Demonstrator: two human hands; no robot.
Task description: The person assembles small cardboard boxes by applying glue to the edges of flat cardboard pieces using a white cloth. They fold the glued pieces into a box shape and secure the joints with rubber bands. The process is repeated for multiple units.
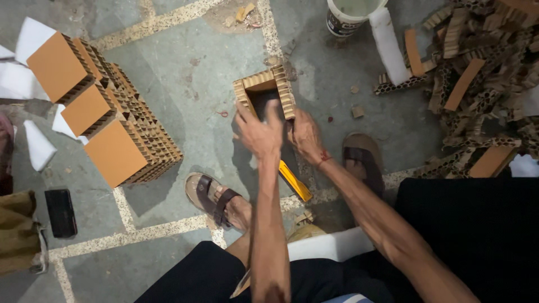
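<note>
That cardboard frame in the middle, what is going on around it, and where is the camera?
The camera sits on a person's head and looks down at their own two bare hands, legs and sandals. Both hands meet at a small open frame of honeycomb cardboard standing on the stone floor: the left hand presses against its front, the right hand grips its side. A yellow tool lies below the hands. Finished cardboard blocks are stacked at left, cardboard scraps are heaped at right, and a white bucket stands at top.

Dim overhead light, soft shadows, slight blur.
</note>
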